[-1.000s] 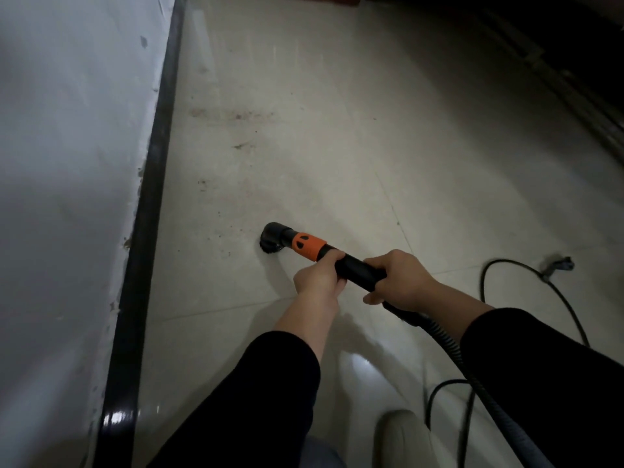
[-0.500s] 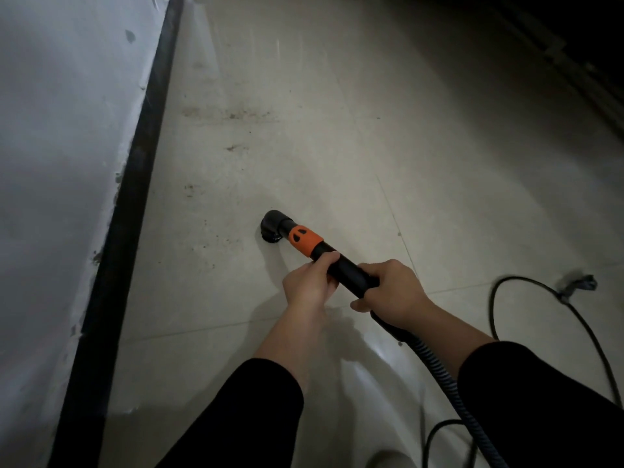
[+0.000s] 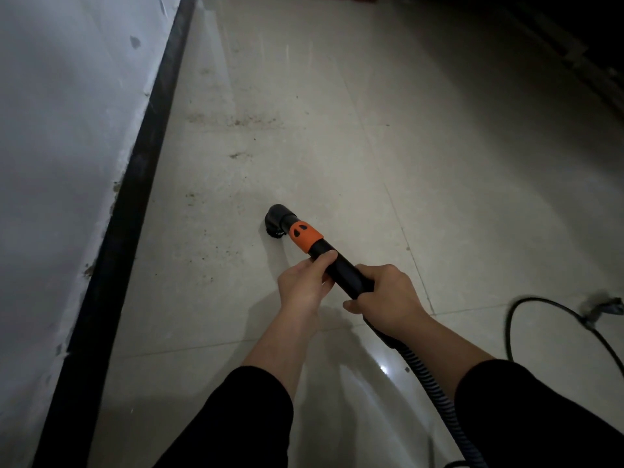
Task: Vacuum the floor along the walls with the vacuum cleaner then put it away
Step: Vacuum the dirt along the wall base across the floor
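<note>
On the floor (image 3: pixel 337 96) near its left edge, left hand (image 3: pixel 302 287) and right hand (image 3: pixel 388 300) grip the wand (image 3: pixel 342 270), mid-vacuuming; next, probably steer toward the grit (image 3: pixel 216 251).

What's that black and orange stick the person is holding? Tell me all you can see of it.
It is a vacuum wand: a smooth black tube, plastic by its look, with an orange collar near the front and a bent black brush head whose bristles seem to rest on the pale tiled floor. It slants down and away from the person. The left hand grips it just behind the collar. The right hand grips it further back, where a ribbed hose leaves it.
</note>
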Tool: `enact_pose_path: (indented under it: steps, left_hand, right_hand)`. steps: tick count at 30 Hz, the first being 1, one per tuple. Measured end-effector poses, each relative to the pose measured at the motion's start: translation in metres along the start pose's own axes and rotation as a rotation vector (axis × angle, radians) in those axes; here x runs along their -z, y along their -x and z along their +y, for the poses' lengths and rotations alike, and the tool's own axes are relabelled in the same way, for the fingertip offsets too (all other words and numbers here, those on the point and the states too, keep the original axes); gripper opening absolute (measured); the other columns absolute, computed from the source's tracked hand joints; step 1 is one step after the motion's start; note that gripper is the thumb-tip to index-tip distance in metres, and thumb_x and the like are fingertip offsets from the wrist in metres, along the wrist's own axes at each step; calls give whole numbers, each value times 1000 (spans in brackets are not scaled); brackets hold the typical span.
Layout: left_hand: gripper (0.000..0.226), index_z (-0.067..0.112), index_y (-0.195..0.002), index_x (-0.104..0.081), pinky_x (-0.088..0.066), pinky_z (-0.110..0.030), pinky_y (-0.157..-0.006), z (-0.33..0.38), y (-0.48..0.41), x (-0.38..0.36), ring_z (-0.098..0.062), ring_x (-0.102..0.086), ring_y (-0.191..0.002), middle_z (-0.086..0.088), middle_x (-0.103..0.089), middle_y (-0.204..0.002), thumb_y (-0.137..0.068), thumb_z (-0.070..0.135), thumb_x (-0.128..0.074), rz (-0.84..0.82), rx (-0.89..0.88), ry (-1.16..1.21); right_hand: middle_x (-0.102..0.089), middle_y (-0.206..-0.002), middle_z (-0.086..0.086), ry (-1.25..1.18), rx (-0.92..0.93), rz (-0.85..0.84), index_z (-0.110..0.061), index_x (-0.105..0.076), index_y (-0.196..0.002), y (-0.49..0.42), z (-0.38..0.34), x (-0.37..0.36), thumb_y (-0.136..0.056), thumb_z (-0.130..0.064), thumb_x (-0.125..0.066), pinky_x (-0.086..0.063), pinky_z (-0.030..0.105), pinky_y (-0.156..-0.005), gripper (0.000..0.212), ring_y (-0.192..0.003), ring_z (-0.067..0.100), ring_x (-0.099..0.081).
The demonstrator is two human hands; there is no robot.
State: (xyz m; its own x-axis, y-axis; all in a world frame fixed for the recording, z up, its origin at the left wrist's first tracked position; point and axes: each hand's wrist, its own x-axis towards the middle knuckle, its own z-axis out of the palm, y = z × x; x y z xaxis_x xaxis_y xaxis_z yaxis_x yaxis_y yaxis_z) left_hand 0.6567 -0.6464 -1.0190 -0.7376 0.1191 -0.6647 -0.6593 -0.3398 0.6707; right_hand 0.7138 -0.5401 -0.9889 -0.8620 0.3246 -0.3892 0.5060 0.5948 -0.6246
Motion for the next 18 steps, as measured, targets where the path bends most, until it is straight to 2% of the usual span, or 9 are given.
enact_pose_path:
  steps: [7, 10, 18]
  left_hand:
    - [8, 6, -81, -69, -57, -16, -61, 7, 1, -1, -8, -71, -63, -2, -72, -65, -81, 6, -76, 32, -17, 27]
    - [9, 4, -77, -68, -56, -15, -59, 9, 4, 3, -8, -71, -61, -2, -72, -63, -80, 6, -77, 51, -19, 32]
    - [13, 1, -80, -65, -56, -18, -59, 15, 16, 14, -16, -71, -72, -12, -71, -78, -80, 6, -77, 89, 12, 40]
  right_hand:
    - [-61, -71, 5, -56, -11, -42, -16, -69, -94, -7, -5, 2, -75, -8, -76, -51, 28, -62, 22, -61, 19, -58]
    - [-60, -68, 2, -49, -1, -61, -17, -69, -91, -7, -8, 3, -74, -8, -76, -49, 27, -60, 21, -61, 18, -58]
    - [-62, -69, 2, -34, 17, -104, -19, -71, -97, 2, -16, 1, -73, -7, -77, -52, 27, -63, 27, -63, 18, -60]
